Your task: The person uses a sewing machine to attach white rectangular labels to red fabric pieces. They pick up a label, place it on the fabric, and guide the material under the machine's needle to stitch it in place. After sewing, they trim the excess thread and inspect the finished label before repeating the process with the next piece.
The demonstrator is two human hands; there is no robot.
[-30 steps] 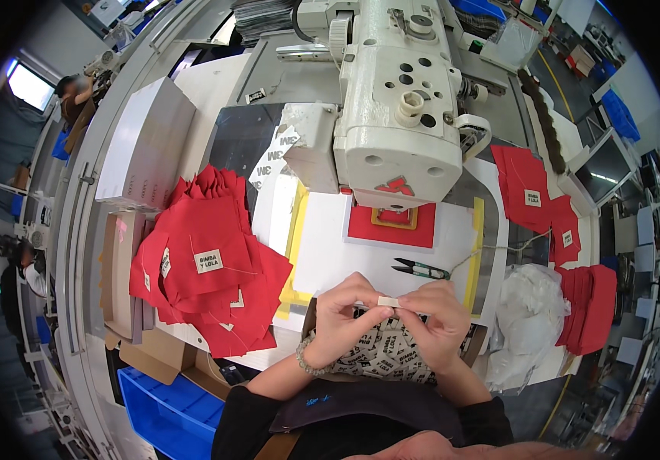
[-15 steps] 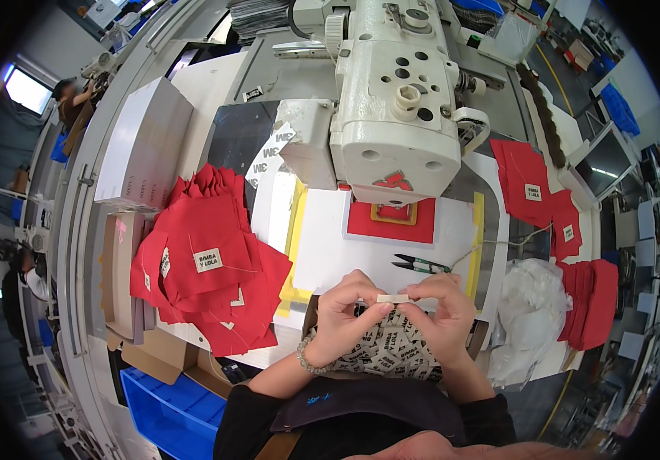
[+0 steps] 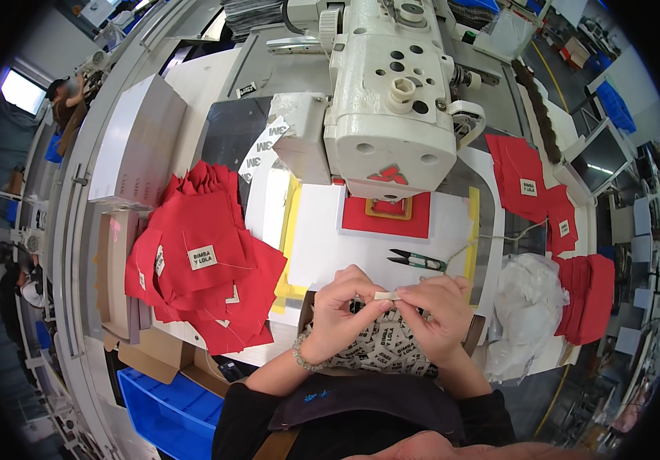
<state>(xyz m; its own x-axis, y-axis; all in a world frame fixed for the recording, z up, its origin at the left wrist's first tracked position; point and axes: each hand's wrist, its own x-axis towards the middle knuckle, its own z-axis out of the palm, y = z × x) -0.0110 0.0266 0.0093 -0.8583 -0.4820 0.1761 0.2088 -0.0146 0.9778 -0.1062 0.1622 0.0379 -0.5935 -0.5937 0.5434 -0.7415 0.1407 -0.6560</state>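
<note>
Between my two hands is a small cream fabric label (image 3: 385,296), folded into a narrow strip. My left hand (image 3: 345,313) pinches one end with thumb and forefinger, and my right hand (image 3: 436,314) pinches the other. Under them, a box holds a heap of loose printed labels (image 3: 382,349). Just beyond my right hand lie dark green thread snips (image 3: 417,260) on the white work surface. Farther off, a red fabric piece (image 3: 420,216) lies below the head of a white sewing machine (image 3: 391,115), with a yellow-edged frame (image 3: 388,208) on top of it.
At left, red fabric pieces with sewn labels (image 3: 226,245) lie piled beside a tall white box (image 3: 136,146). A blue crate (image 3: 165,410) sits lower left. On the right are a clear plastic bag (image 3: 528,307), stacked red pieces (image 3: 587,300) and labelled red pieces (image 3: 515,172).
My right hand has shifted slightly left along the label and its fingers have closed in more, so less of the strip shows. The whole view has shifted a little.
</note>
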